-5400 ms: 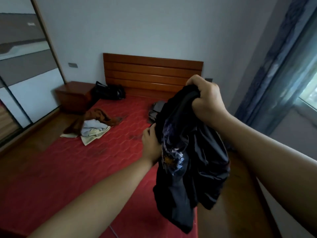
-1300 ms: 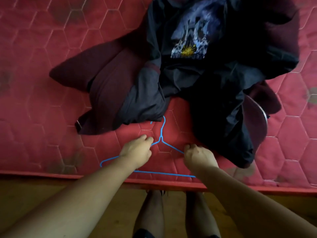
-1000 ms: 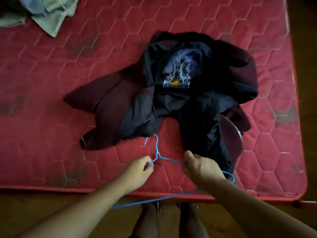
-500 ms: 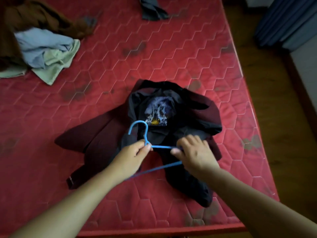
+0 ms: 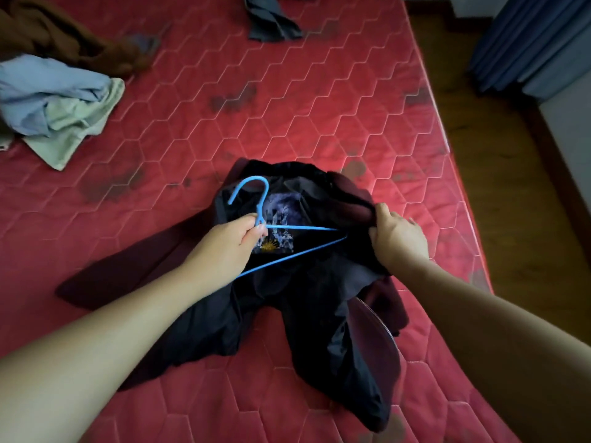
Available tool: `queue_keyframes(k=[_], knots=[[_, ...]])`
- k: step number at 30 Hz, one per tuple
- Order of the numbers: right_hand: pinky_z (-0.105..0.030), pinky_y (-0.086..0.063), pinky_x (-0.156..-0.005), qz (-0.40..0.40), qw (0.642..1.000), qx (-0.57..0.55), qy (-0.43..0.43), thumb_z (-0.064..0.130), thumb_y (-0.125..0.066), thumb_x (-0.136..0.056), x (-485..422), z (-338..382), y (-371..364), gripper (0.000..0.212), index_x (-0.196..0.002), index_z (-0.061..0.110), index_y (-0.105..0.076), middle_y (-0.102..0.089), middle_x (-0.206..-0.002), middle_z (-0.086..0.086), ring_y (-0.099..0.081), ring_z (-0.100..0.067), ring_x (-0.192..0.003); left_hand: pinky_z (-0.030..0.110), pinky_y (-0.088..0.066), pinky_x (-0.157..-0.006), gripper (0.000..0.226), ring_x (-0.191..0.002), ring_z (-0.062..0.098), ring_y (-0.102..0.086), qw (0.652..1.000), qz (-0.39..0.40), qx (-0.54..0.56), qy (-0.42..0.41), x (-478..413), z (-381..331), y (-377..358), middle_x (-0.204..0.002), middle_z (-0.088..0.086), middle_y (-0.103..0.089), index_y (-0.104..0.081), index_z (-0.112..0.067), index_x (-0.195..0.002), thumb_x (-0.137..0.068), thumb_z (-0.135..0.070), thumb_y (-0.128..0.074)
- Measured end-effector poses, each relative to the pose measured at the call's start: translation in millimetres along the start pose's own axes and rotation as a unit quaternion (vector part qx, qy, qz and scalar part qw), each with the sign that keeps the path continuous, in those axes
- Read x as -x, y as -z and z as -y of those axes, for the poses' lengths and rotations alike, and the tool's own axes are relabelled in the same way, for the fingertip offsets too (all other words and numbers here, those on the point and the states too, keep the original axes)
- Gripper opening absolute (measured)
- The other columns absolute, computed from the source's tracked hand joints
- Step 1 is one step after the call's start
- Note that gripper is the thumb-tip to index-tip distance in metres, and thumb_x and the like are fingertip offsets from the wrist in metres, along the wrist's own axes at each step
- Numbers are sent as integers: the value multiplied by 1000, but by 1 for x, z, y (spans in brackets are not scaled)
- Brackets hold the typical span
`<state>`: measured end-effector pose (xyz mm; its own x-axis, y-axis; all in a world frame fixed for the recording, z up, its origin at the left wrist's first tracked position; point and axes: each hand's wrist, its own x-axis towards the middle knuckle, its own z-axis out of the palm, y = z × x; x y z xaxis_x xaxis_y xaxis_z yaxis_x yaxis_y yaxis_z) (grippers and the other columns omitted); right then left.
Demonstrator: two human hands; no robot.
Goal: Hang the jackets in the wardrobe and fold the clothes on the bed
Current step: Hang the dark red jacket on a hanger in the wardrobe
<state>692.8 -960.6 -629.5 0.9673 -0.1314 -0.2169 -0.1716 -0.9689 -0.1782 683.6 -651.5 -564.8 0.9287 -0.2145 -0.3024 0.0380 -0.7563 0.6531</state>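
On red bed (image 5: 319, 100), left hand (image 5: 230, 244) pinches hanger (image 5: 297, 247); right hand (image 5: 396, 238) grips jacket (image 5: 303, 308).

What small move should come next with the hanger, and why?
Probably slide the hanger rightward, into the jacket shoulder that the right hand grips. The left hand pinches the hanger at its neck, and its right end lies just short of that shoulder.

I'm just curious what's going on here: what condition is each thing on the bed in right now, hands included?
Jacket: lying open and unzipped on the bed, not hung.
Hanger: held over the jacket, pinched at its neck by the left hand.
Right hand: gripping the jacket's shoulder edge.
Pale clothes: crumpled, unfolded.
Brown garment: crumpled, unfolded.
Grey garment: crumpled, unfolded.
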Motion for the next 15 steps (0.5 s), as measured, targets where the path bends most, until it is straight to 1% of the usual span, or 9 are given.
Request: queue_keyframes(k=[1,2,4,6,7,10,12,13,15], knots=[[-47,-46,-80,-25,999,-44,-5,20,-46,-94,-1,6,7,21,-113,10,-43,-62,-101,-15,-62,-41,-92,39,-43,-65,25,-56,9,-49,1000,-3,4,1,-7,-4,-4,-63,-4,-58,-64,-28,-94,-105,-37,-44],[-43,-42,-69,-45,995,-84,-9,19,-45,-94,-1,13,16,16,-107,10,-42,-59,-96,-14,-60,-41,-86,37,-43,-64,25,-57,7,-50,1000,-9,13,1,-15,-9,-9,-64,-4,-57,-64,-29,-92,-105,-37,-44],[-40,-35,-64,-66,988,-138,1,16,-44,-93,0,32,35,11,-99,10,-38,-53,-86,-8,-54,-39,-78,28,-41,-63,25,-62,2,-53,999,-22,35,1,-33,-24,-21,-66,-8,-57,-63,-31,-88,-104,-36,-44],[-40,-37,-64,-52,979,-195,30,15,-43,-90,4,52,55,15,-103,12,-38,-50,-78,-2,-51,-36,-73,29,-46,-74,21,-81,8,-61,998,-22,55,-10,-50,-45,-35,-82,-8,-66,-66,-30,-93,-103,-36,-48],[-41,-39,-65,-36,973,-223,49,16,-45,-88,5,61,64,24,-112,13,-39,-53,-77,-2,-51,-36,-73,32,-49,-80,20,-88,12,-64,998,-13,62,-21,-57,-57,-41,-89,-7,-70,-68,-27,-97,-102,-35,-50],[-42,-47,-69,-13,974,-205,97,24,-53,-83,-1,67,78,54,-135,25,-38,-56,-84,-1,-56,-34,-78,35,-51,-77,20,-80,11,-66,996,15,68,-52,-69,-80,-46,-85,-2,-72,-70,-22,-98,-101,-32,-53],[-45,-49,-82,-32,983,-130,122,38,-57,-78,-13,59,76,57,-133,26,-48,-48,-102,-3,-55,-37,-98,31,-49,-74,18,-77,11,-64,995,-4,45,-90,-75,-84,-43,-85,-4,-71,-73,-21,-100,-98,-26,-56],[-48,-46,-90,-17,984,-115,133,45,-58,-76,-19,53,71,57,-128,23,-54,-45,-110,-5,-51,-37,-107,31,-48,-72,17,-76,12,-62,993,-9,34,-113,-78,-82,-43,-83,-5,-69,-73,-21,-99,-95,-22,-57],[-52,-46,-93,36,974,-151,165,53,-59,-79,-27,43,57,51,-113,15,-56,-47,-112,-4,-49,-33,-105,31,-49,-63,17,-65,15,-61,992,3,62,-109,-82,-77,-44,-72,-6,-62,-69,-25,-94,-89,-15,-57]])
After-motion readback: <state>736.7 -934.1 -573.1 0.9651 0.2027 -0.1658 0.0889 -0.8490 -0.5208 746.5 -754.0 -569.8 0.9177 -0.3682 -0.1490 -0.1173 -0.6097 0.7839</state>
